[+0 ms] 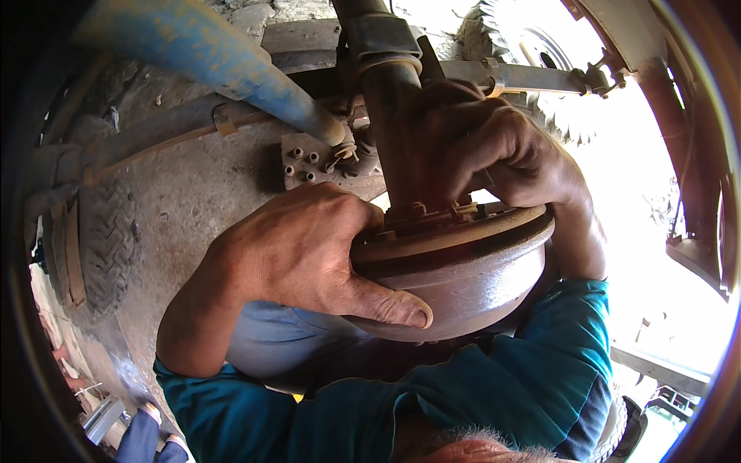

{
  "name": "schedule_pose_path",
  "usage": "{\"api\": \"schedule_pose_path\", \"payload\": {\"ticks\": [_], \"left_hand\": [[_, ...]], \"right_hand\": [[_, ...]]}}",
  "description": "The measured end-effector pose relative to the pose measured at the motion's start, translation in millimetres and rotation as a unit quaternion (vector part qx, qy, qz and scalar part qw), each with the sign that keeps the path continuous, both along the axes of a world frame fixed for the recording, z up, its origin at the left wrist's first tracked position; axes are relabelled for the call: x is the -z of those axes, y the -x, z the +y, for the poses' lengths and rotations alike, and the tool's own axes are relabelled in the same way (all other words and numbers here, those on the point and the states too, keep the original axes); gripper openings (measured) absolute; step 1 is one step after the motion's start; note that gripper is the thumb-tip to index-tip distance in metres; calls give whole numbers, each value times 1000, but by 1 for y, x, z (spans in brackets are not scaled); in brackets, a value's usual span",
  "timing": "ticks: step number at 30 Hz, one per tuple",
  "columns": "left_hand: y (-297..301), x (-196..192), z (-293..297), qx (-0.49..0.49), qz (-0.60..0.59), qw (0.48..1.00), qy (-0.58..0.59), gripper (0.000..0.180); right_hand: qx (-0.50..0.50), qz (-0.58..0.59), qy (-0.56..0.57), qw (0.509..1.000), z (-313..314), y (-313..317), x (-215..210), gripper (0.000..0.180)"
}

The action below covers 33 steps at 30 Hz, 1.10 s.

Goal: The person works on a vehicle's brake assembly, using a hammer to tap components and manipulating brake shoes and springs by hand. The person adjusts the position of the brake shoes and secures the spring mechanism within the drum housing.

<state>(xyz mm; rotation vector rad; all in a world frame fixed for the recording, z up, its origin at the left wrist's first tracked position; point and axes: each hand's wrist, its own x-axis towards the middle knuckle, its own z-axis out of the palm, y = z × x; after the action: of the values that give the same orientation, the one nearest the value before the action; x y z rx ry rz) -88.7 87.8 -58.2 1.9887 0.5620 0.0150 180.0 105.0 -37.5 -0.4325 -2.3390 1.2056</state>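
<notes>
A rounded metal brake drum (pixel 471 289) sits at the end of a dark axle tube (pixel 386 116), low in the middle of the view. My left hand (pixel 301 255) grips the drum's left side, its thumb pressed on the outer wall and its fingers over the rim. Behind the drum, my right hand (pixel 502 154) is bent with curled fingers beside the axle tube; what its fingertips hold or touch is hidden. Its wrist rests close to the right end of the rim. Small bolts and fittings (pixel 417 212) show on the drum's back side between both hands.
A worn blue pipe (pixel 216 62) slants down from the upper left toward a plate with several studs (pixel 301 162). Leaf springs (pixel 170 135) cross behind. A tyre (pixel 108 247) stands at left, another wheel (pixel 525 46) at upper right. Another person's feet (pixel 150 417) show at lower left.
</notes>
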Motion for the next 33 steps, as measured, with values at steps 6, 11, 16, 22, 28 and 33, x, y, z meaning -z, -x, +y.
{"api": "schedule_pose_path", "payload": {"ticks": [6,11,16,22,28,33], "left_hand": [[-1,-6,2,9,27,999,21,90],[-3,-11,4,17,30,999,6,88],[-2,-6,3,4,1,1000,5,85],[-2,-2,2,8,7,999,38,83],[-6,2,6,13,-9,998,58,86],[-9,-1,10,19,-11,997,68,92]], "right_hand": [[77,-13,-1,997,-5,-6,4,27],[64,-51,-47,996,-7,-14,-6,33],[192,3,-17,981,-14,-34,2,39],[191,-23,-122,974,-22,-49,17,25],[74,20,-85,993,-7,-46,17,26],[-14,90,-48,995,1,-36,29,18]]}}
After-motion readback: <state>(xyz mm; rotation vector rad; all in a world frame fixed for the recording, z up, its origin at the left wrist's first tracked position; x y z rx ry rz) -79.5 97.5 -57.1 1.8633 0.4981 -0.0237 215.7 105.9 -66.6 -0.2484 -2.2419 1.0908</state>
